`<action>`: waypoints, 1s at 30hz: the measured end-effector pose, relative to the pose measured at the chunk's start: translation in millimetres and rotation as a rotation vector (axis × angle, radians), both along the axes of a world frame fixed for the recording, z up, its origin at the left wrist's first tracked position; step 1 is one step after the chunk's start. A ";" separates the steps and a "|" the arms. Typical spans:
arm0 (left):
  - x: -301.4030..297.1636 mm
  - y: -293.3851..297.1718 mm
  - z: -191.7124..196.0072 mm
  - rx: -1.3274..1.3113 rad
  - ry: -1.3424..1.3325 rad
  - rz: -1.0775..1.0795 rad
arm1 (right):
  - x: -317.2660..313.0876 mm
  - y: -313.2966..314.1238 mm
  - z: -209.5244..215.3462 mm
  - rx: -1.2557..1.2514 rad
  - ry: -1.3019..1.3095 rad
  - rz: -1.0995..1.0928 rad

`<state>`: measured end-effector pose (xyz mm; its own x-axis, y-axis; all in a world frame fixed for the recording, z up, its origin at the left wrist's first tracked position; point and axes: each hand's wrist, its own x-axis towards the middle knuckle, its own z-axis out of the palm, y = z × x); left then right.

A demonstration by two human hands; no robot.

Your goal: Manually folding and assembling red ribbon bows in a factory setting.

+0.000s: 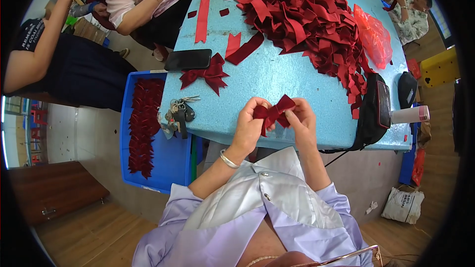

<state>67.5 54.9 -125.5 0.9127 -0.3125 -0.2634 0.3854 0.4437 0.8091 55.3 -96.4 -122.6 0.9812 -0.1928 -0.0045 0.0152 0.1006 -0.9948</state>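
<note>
Above the near edge of the blue table (217, 111), a dark red velvet bow (273, 113) is held between both hands. My left hand (251, 122) pinches its left loop, with a silver bangle on that wrist. My right hand (303, 120) grips the bow's right side, thumb in front. Some of the fingers behind the bow are hidden. Left of my hands, another red bow (210, 74) lies on the table, partly under a black phone (188, 60). A bunch of keys (180, 113) rests at the table's left corner.
A big heap of red ribbon pieces (307, 17) covers the table's far middle. Finished-looking bows (143, 128) lie in rows in a blue crate (173, 168) at left. A black bag (373, 113), pink-white bottle (409, 114) and red plastic bag (373, 37) stand right. Other people work around the table.
</note>
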 end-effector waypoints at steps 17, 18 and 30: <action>3.2 -33.9 4.7 0.355 -0.384 0.489 | -22.8 35.8 5.2 0.001 0.053 0.038; 3.0 -34.6 5.2 0.346 -0.386 0.492 | -22.9 36.5 4.3 0.076 0.061 0.027; 6.7 -32.4 9.9 0.180 -0.208 0.394 | -19.7 21.9 29.0 0.783 0.318 0.107</action>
